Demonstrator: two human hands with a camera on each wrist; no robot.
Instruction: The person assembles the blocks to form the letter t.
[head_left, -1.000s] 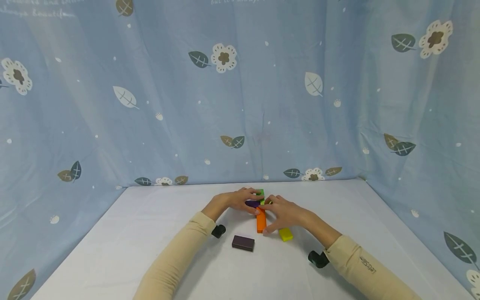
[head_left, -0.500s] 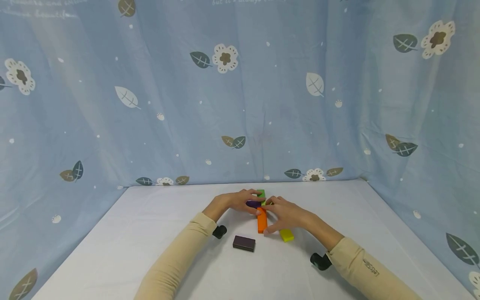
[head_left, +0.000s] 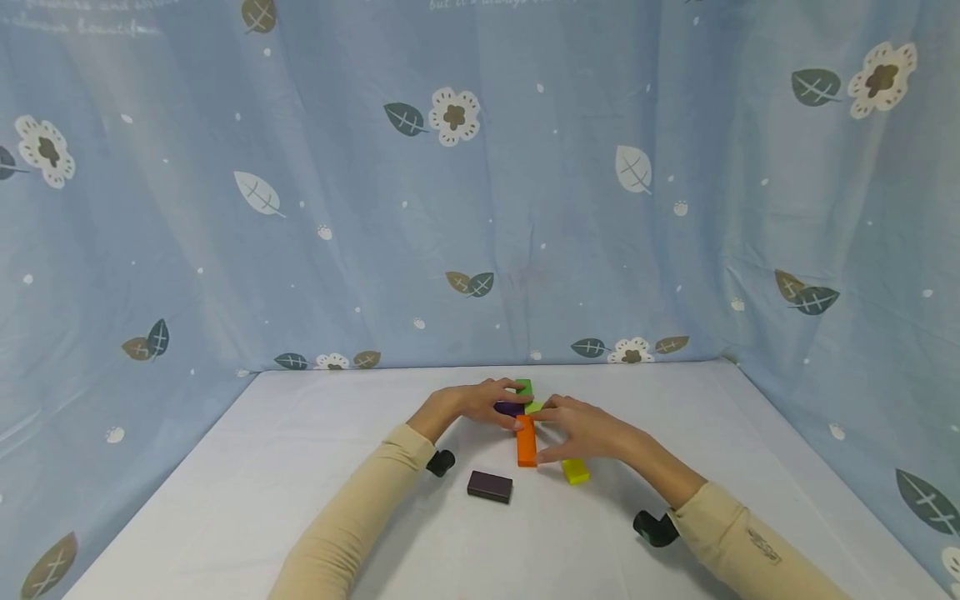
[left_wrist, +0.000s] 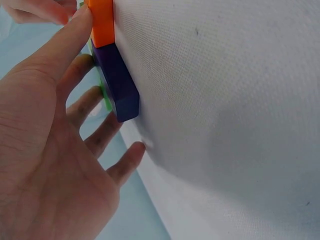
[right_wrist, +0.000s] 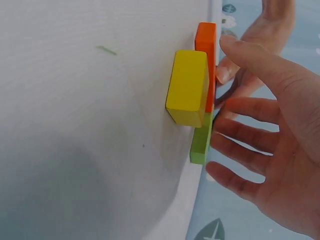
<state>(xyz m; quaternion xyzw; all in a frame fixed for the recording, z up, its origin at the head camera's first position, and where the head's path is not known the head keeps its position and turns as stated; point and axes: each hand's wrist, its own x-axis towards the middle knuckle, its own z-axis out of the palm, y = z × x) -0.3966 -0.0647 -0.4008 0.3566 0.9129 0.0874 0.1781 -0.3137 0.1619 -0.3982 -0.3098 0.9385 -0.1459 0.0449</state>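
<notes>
My left hand [head_left: 483, 402] lies over a purple block [head_left: 510, 408], its fingers spread and its thumb at the near end of the blocks' join. In the left wrist view that thumb touches the orange block [left_wrist: 103, 22], which meets the purple block [left_wrist: 119, 82] end to side. Just right of the orange block [head_left: 527, 442], my right hand [head_left: 588, 429] is spread, holding nothing. A green block [head_left: 524, 388] lies farthest back, with a light green block [head_left: 534, 407] in front of it, partly hidden by the fingers. Under the right hand's wrist side sits a yellow block [head_left: 575, 471].
A dark brown block [head_left: 490, 487] lies apart, nearer me, on the white table [head_left: 337, 467]. A blue patterned curtain [head_left: 360, 208] hangs behind and beside the table. Black wrist cameras [head_left: 656, 529] sit low under both forearms.
My right hand has drawn slightly right, its thumb moving off the orange block's near end, so more of the light green block shows. The left hand and the blocks stay put.
</notes>
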